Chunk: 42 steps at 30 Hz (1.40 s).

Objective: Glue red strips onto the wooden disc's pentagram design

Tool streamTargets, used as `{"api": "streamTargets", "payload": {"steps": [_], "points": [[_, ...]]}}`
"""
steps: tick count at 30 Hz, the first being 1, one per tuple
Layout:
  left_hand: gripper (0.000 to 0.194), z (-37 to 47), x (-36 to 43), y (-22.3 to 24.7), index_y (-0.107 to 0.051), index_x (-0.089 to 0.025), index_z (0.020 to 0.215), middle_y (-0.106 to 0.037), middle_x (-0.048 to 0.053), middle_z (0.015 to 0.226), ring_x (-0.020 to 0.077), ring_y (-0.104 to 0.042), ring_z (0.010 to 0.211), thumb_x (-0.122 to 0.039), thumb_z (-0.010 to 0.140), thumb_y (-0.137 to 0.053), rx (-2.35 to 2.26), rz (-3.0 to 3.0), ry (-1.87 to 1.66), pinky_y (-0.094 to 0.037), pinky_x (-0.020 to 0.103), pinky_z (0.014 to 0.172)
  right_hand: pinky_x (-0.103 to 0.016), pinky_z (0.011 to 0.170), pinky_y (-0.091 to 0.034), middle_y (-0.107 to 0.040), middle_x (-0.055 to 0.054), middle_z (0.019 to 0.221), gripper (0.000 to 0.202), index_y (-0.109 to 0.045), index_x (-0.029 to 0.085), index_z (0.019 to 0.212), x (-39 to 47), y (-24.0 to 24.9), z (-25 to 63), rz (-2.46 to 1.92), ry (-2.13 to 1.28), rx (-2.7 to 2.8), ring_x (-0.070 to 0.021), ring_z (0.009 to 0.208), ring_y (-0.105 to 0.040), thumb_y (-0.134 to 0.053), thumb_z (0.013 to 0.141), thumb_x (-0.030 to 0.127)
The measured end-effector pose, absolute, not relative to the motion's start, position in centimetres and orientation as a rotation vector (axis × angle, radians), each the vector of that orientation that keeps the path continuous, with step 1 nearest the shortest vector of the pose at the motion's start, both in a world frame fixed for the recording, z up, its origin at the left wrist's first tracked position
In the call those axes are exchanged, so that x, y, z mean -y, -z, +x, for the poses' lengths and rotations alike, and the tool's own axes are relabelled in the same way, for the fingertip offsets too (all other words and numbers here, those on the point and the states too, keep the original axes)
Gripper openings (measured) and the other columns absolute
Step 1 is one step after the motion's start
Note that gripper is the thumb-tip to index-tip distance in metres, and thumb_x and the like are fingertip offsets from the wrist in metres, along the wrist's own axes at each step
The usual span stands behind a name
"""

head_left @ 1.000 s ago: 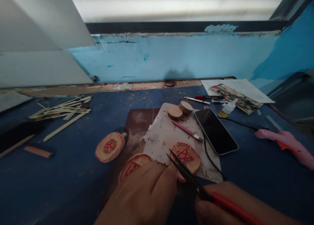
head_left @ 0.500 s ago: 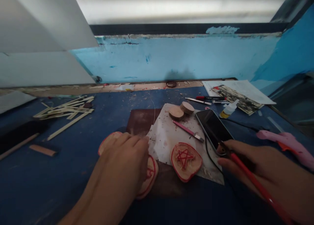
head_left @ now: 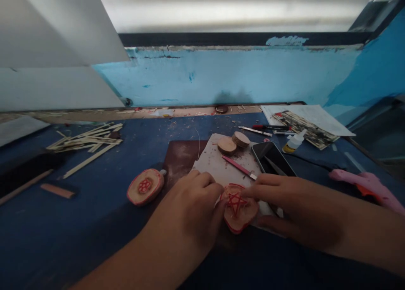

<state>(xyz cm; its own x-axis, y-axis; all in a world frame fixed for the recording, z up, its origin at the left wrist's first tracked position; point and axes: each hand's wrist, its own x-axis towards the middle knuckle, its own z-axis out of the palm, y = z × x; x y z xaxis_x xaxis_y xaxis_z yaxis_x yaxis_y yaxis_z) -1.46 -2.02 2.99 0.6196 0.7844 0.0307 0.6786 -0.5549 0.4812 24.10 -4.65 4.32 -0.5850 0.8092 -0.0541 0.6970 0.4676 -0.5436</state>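
A wood slice with a red rim and a red star (head_left: 240,217) lies between my hands. At its left edge is my left hand (head_left: 191,210), its fingers curled and pinching the rim. My right hand (head_left: 291,208) reaches over from the right. Its forefinger touches the slice near the star, and the thumb is spread apart below. To the left sits another red-rimmed slice with a red flower-like pattern (head_left: 144,185). Pink tweezers (head_left: 238,167) lie behind the star slice, on a worn whitish sheet (head_left: 210,155). My right hand partly covers a phone (head_left: 274,158).
Two plain wood slices (head_left: 227,146) rest on the sheet. Farther right are a glue bottle (head_left: 293,142), markers (head_left: 268,127) and a pink glue gun (head_left: 367,184) with its cord. Thin wooden sticks (head_left: 87,140) are piled at the left, near a short brown stick (head_left: 58,191).
My left hand has moved right, from two other slices to the star slice. My right hand has moved left to it, and the red-handled tool it held is out of sight.
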Motion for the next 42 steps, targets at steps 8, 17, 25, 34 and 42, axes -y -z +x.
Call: {"api": "streamTargets", "payload": {"steps": [8,17,25,34,42], "points": [[0.023,-2.5,1.7,-1.4,-0.074,-0.022,0.098,-0.068,0.001,0.100,0.0209,-0.066,0.097,-0.018,0.107,-0.053,-1.078,2.268,-0.593,-0.050,0.039,0.087,-0.028,0.080,-0.053,-0.064,0.000,0.115,0.021,-0.074,0.032,0.119,2.4,-3.1,22.9,-1.339,-1.098,2.441,-0.0149,0.092,-0.068,-0.074,0.099,0.025],[0.026,-2.7,2.1,-1.2,-0.073,-0.025,0.098,-0.067,0.001,0.101,0.0202,-0.067,0.095,-0.021,0.106,-0.049,-1.109,2.218,-0.470,-0.052,0.039,0.086,-0.037,0.083,-0.055,-0.065,-0.007,0.114,0.034,-0.072,0.022,0.135,2.6,-1.3,23.2,-1.284,-0.976,2.472,-0.0211,0.094,-0.069,-0.070,0.102,0.029],[0.018,-2.7,2.1,-1.2,-0.075,-0.024,0.093,-0.067,0.001,0.101,0.0194,-0.068,0.093,-0.023,0.102,-0.059,-1.112,2.189,-0.378,-0.054,0.037,0.084,-0.035,0.080,-0.054,-0.064,-0.006,0.114,0.026,-0.073,0.022,0.126,2.7,-0.6,23.1,-1.277,-0.935,2.475,-0.0200,0.093,-0.068,-0.069,0.103,0.033],[0.021,-2.6,2.6,0.2,-0.078,-0.031,0.099,-0.066,-0.002,0.100,0.0169,-0.065,0.088,-0.020,0.105,-0.061,-1.079,2.213,-0.485,-0.050,0.034,0.078,-0.031,0.083,-0.058,-0.064,-0.006,0.113,0.018,-0.077,0.024,0.117,3.2,-0.6,22.8,-1.243,-0.819,2.396,-0.0174,0.091,-0.070,-0.074,0.100,0.026],[0.025,-2.3,2.7,0.1,-0.083,-0.033,0.098,-0.067,-0.003,0.098,0.0148,-0.066,0.085,-0.018,0.104,-0.063,-1.079,2.140,-0.536,-0.050,0.031,0.075,-0.033,0.091,-0.058,-0.070,-0.004,0.123,0.021,-0.074,0.028,0.121,3.4,-1.0,23.1,-1.283,-0.942,2.375,-0.0199,0.104,-0.073,-0.074,0.100,0.028]]}}
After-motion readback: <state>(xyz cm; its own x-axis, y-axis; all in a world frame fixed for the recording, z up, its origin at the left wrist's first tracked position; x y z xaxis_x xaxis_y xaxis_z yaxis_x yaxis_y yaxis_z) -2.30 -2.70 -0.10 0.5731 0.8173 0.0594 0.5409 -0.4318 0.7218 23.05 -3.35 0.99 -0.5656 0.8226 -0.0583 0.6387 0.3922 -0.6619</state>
